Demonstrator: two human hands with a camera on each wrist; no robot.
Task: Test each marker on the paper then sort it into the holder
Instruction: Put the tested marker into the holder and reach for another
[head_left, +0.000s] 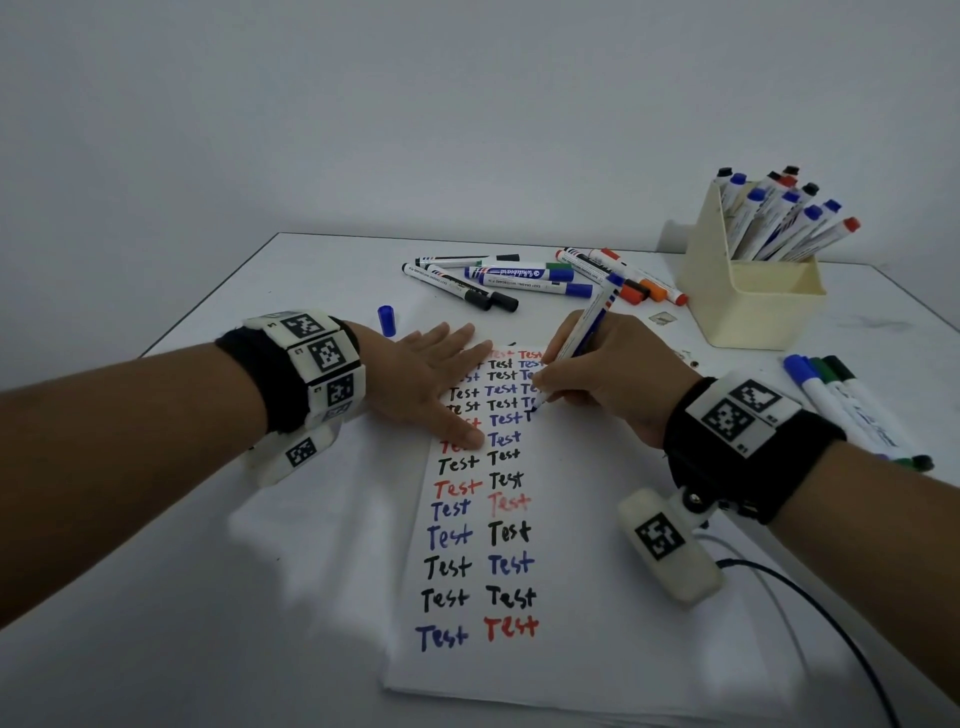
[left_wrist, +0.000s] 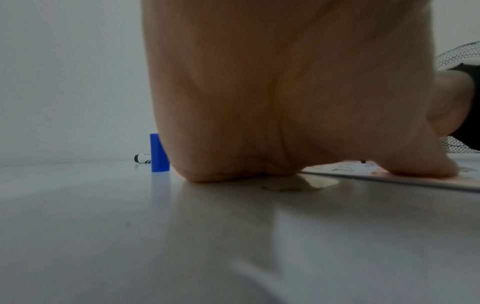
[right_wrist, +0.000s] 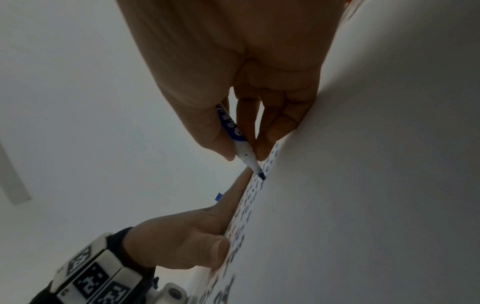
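Cap first: small blue plastic cap (head_left: 386, 320) stands upright on the table just past the left hand (head_left: 434, 382), which lies flat w/ fingers straight, pinning the white paper sheet (head_left: 475, 551). Right hand (head_left: 613, 374) pinches the blue-labelled white marker (head_left: 582, 332), tip on the paper, barrel leaning up-right twd the cream plastic holder (head_left: 753, 306), which is well apart.

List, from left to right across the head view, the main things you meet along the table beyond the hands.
Blue cap → loose pile of markers → cream holder → markers lying at the right edge.
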